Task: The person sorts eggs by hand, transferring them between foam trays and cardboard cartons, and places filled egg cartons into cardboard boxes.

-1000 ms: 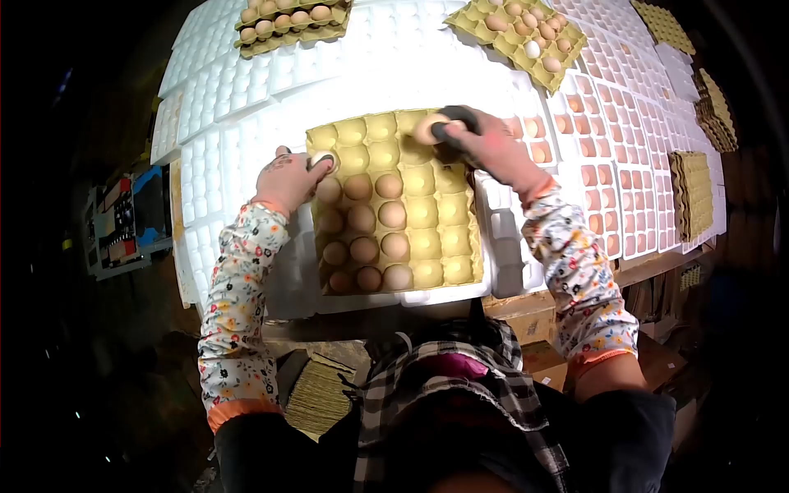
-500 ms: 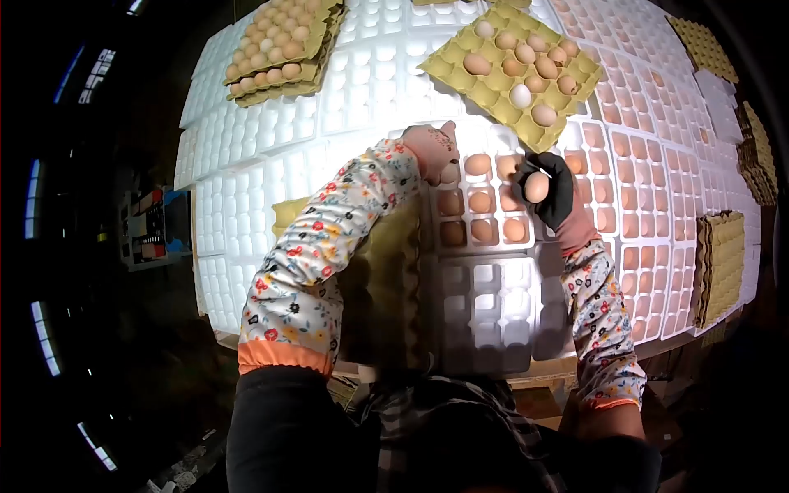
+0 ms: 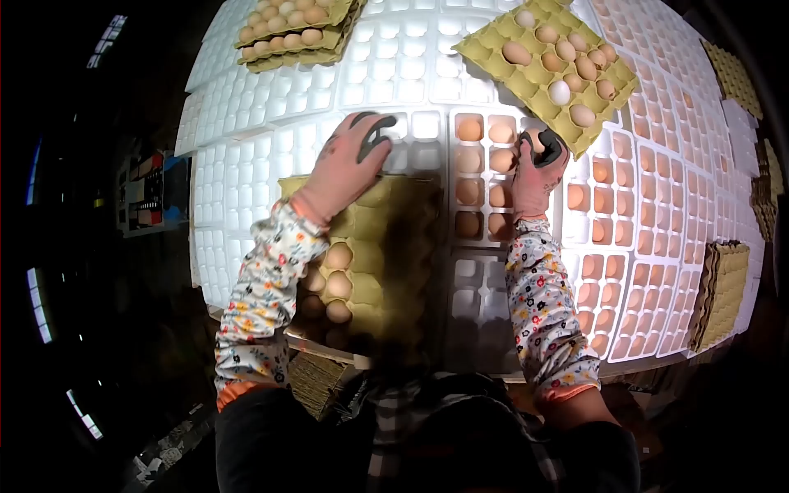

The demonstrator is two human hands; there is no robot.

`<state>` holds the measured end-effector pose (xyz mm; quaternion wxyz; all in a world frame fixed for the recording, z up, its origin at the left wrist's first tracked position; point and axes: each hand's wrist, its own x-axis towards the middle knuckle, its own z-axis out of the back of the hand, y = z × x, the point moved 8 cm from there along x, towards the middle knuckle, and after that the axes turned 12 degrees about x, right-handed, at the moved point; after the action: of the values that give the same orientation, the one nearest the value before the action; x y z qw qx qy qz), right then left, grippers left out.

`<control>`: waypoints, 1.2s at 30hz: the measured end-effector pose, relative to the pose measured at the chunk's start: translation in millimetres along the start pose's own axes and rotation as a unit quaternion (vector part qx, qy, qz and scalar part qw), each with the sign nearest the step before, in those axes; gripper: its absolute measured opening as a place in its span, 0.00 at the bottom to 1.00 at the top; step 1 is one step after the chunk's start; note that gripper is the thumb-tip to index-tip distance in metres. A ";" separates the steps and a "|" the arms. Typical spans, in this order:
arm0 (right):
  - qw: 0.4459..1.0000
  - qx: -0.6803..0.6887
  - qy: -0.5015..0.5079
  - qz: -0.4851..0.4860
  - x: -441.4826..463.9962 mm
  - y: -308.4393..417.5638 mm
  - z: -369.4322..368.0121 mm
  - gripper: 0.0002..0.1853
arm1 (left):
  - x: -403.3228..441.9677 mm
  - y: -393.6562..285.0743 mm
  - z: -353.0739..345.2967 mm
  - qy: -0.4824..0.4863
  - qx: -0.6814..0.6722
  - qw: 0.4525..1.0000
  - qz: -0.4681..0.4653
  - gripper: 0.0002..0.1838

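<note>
My right hand [image 3: 536, 177], in a pink glove with a dark palm, has its fingers curled round a brown egg [image 3: 536, 140]. It is at the upper right of a white foam tray [image 3: 485, 182] whose cells hold several brown eggs [image 3: 469, 159]. Fingers and thumb bent but apart, my left hand [image 3: 345, 168] is over white foam cells [image 3: 425, 156] left of that tray and holds nothing visible. Below it lies a yellow egg tray [image 3: 370, 226], partly in shadow, with several eggs [image 3: 339, 284] at its left side, partly hidden by my left sleeve.
Another yellow tray [image 3: 526, 74] with brown and white eggs rests tilted across the foam trays. Stacked egg-filled trays [image 3: 288, 37] stand at the back left. Foam trays with eggs [image 3: 604, 201] cover the right side. Folded yellow trays [image 3: 715, 296] are at the right edge.
My left hand has drawn back leftward from the foam tray and its fingers have spread. My right hand, still with an egg, has moved to the tray's upper right. The view has shifted.
</note>
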<state>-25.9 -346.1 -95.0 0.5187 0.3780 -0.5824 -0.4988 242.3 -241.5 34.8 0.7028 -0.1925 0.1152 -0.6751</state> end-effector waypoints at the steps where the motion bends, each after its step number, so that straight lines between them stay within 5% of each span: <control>1: 0.999 -0.047 -0.009 0.006 0.7 2.2 -0.6 0.19 | -36.9 16.4 19.8 -0.012 -0.030 0.998 0.062 0.17; 3: 0.994 -0.086 0.052 0.047 -4.1 3.2 -9.8 0.23 | -117.1 44.8 56.4 -0.050 -0.046 0.987 0.148 0.17; 5: 0.929 -0.314 0.099 0.166 -23.7 10.4 -20.6 0.27 | -197.6 84.2 77.5 -0.094 -0.105 0.959 0.247 0.15; 7: 0.874 -0.427 0.174 0.154 -31.9 -17.6 -27.6 0.30 | -255.8 110.9 84.9 -0.103 -0.149 0.917 0.354 0.15; 11: 0.791 -0.537 0.291 0.037 0.2 -53.2 -46.3 0.42 | -263.0 100.9 100.4 -0.129 0.019 0.961 0.242 0.14; 13: 0.779 -0.523 0.346 -0.028 15.9 -53.0 -47.2 0.42 | -238.3 98.0 96.3 -0.107 0.025 0.975 0.193 0.14; 15: 0.818 -0.453 0.354 0.008 37.2 -50.6 -43.5 0.39 | -212.8 109.0 73.5 -0.100 0.098 0.986 0.094 0.17; 16: 0.822 -0.437 0.344 0.126 16.1 -1.6 -52.3 0.34 | -204.7 111.0 63.1 -0.063 0.097 0.983 0.141 0.20; 17: 0.874 -0.275 0.325 0.236 -31.7 80.0 -67.6 0.29 | -198.7 113.9 46.3 -0.007 0.113 0.983 0.142 0.22; 19: 0.910 -0.063 0.410 -0.021 -122.8 121.2 -96.5 0.26 | -184.5 118.9 18.8 0.123 0.147 0.977 0.092 0.23; 20: 0.876 -0.055 0.475 -0.063 -175.7 152.2 -115.6 0.27 | -187.3 124.2 26.7 0.066 0.058 0.992 0.092 0.23; 22: 0.821 -0.176 0.535 0.095 -236.5 171.3 -145.4 0.28 | -203.2 145.6 45.5 -0.040 -0.118 0.988 0.092 0.23; 23: 0.778 -0.259 0.552 0.151 -254.5 164.0 -156.2 0.27 | -209.1 162.7 44.7 -0.037 -0.375 0.907 0.186 0.21; 25: 0.824 -0.216 0.520 0.063 -240.9 160.4 -165.9 0.24 | -213.5 171.0 68.8 -0.134 -0.417 0.893 0.107 0.17; 26: 0.868 -0.071 0.482 -0.094 -235.1 150.8 -157.4 0.21 | -207.2 178.3 65.7 -0.127 -0.378 0.914 0.077 0.16; 27: 0.871 0.078 0.420 -0.243 -229.6 139.0 -148.3 0.19 | -198.8 174.9 42.4 0.000 -0.653 0.734 0.185 0.19; 29: 0.829 0.193 0.348 -0.394 -225.7 130.4 -132.4 0.18 | -178.0 134.3 46.9 0.182 -0.275 0.935 0.131 0.21; 30: 0.904 0.109 0.387 -0.142 -221.6 125.4 -125.9 0.17 | -169.5 118.6 31.2 0.197 -0.052 0.978 0.035 0.23; 31: 0.855 0.234 0.378 -0.266 -228.5 124.3 -129.3 0.16 | -167.5 100.1 20.4 0.199 0.173 0.963 -0.063 0.25; 33: 0.702 0.406 0.346 -0.472 -244.9 121.0 -138.9 0.15 | -162.7 99.8 17.4 0.196 0.108 0.973 -0.058 0.29; 34: 0.780 0.208 0.381 -0.451 -253.5 135.4 -139.2 0.16 | -161.9 109.7 26.3 0.168 0.052 0.983 -0.054 0.29; 35: 0.800 0.004 0.416 -0.433 -263.0 151.4 -137.3 0.18 | -164.8 119.8 35.3 0.142 -0.006 0.989 -0.048 0.29; 36: 0.839 -0.183 0.481 -0.174 -263.1 171.5 -145.7 0.21 | -172.5 131.7 41.8 0.155 -0.246 0.957 0.008 0.25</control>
<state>176.6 -84.4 6.8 0.6978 0.5637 -0.0821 -0.4343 368.4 -63.5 -0.6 0.6129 -0.2515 0.3866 -0.6415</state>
